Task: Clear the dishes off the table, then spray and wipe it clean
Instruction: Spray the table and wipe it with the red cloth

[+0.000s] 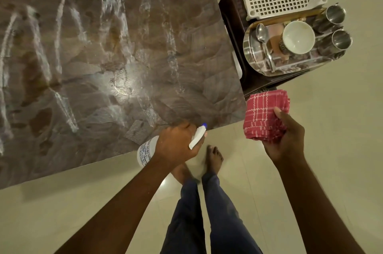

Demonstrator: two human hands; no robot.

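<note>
Streaked table: left grip holds one spray bottle, right grip one cloth; two tumblers aside.

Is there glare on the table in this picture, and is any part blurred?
Head view: yes, a bright glare patch lies near the middle of the sprayed table; the left hand and the bottle it grips look slightly motion-blurred; the cloth and the tray are sharper.
</note>
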